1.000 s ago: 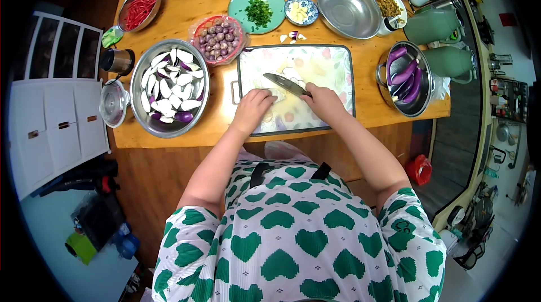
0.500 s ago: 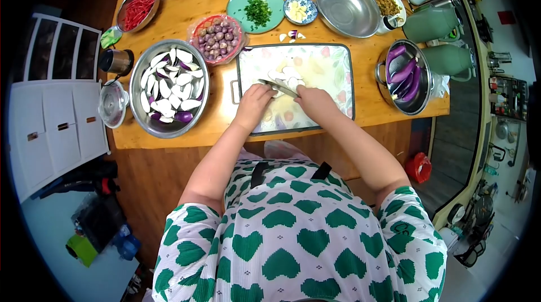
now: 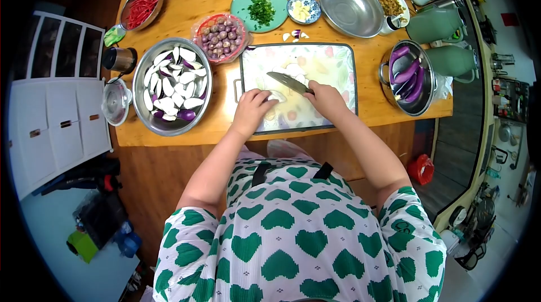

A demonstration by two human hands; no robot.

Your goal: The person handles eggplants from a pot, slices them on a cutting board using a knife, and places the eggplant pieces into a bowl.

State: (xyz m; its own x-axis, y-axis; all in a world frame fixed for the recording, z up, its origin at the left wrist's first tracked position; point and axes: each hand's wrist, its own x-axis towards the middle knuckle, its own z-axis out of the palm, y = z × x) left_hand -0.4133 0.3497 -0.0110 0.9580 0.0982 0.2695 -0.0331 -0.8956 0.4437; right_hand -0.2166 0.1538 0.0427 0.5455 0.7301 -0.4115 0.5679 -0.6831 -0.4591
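Observation:
My right hand [image 3: 327, 100] is closed around the handle of a kitchen knife [image 3: 289, 82]. The blade points to the left, tilted over the patterned cutting board [image 3: 332, 76]. On the board's left side my left hand [image 3: 252, 109] has its fingers curled on a pale piece of eggplant [image 3: 276, 96], partly hidden by them. Cut eggplant pieces [image 3: 294, 69] lie just beyond the blade. Left of the board, a large steel bowl [image 3: 207, 90] holds many white-and-purple eggplant chunks [image 3: 167, 89].
Whole eggplants [image 3: 407, 74] sit in a steel pot [image 3: 389, 99] on the right. Behind the board are a red basket of shallots [image 3: 221, 39], a green plate [image 3: 242, 4] with chopped greens, a garlic dish [image 3: 304, 9] and a steel basin [image 3: 349, 6]. Red chilies [image 3: 142, 9] fill a bowl at far left.
The knife has lifted away from my left fingers and swung so its blade lies more to the left and back. My right hand has shifted right; my left hand stays at the eggplant.

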